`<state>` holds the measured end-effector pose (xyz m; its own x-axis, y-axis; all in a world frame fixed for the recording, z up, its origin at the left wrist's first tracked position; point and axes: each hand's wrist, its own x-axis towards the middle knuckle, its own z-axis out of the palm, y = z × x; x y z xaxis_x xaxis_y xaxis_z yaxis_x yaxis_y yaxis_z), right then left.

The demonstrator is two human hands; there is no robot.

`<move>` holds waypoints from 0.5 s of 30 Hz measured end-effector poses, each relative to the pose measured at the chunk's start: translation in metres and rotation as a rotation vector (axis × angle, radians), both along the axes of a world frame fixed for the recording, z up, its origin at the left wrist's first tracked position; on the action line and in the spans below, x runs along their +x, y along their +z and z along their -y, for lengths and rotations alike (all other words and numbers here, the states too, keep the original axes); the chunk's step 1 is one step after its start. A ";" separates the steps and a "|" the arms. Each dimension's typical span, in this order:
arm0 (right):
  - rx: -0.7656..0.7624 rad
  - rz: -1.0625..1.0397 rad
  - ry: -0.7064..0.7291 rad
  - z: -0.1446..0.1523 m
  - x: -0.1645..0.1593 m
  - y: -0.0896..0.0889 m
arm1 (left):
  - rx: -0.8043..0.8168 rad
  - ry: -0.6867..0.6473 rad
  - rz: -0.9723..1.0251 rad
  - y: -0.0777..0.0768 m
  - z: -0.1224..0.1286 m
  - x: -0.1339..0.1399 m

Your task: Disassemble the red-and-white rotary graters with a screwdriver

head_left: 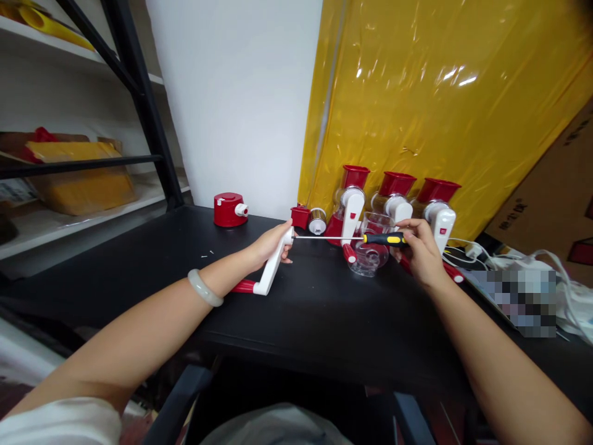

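The white crank (pixel 273 267) is near the middle of the bench (pixel 315 327), its red grip (pixel 243 287) at the lower end, towards 8 o'clock. My left hand (pixel 270 244) is closed around the crank's upper end, thumb along the top. At that end sits the tip of the screwdriver (pixel 384 239), its shaft lying nearly level from 3 o'clock. My right hand (pixel 424 253) pinches the rear of its black and yellow handle between thumb and fingers.

Out from the crank, two small screws (pixel 208 254) lie at 9 o'clock and a red base (pixel 230 210) stands at 10. At 1 o'clock I see a small red hopper (pixel 301 217), with a metal grating drum (pixel 317 221) just beside it. A clear plastic body (pixel 370 259) stands at 3 o'clock, behind my screwdriver. Three red and white graters (pixel 354 213) stand in a row between 2 and 3 o'clock, in front of yellow sheeting (pixel 440 93).
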<state>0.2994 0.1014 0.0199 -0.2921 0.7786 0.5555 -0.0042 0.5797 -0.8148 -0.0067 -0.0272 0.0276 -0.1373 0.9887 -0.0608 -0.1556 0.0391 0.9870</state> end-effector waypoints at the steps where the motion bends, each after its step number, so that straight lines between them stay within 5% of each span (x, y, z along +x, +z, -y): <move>1: 0.002 0.001 -0.002 0.000 0.000 0.000 | 0.005 0.004 -0.010 -0.001 0.000 0.000; 15: 0.019 0.144 -0.066 0.001 0.001 0.000 | 0.005 0.013 -0.027 0.001 0.001 0.001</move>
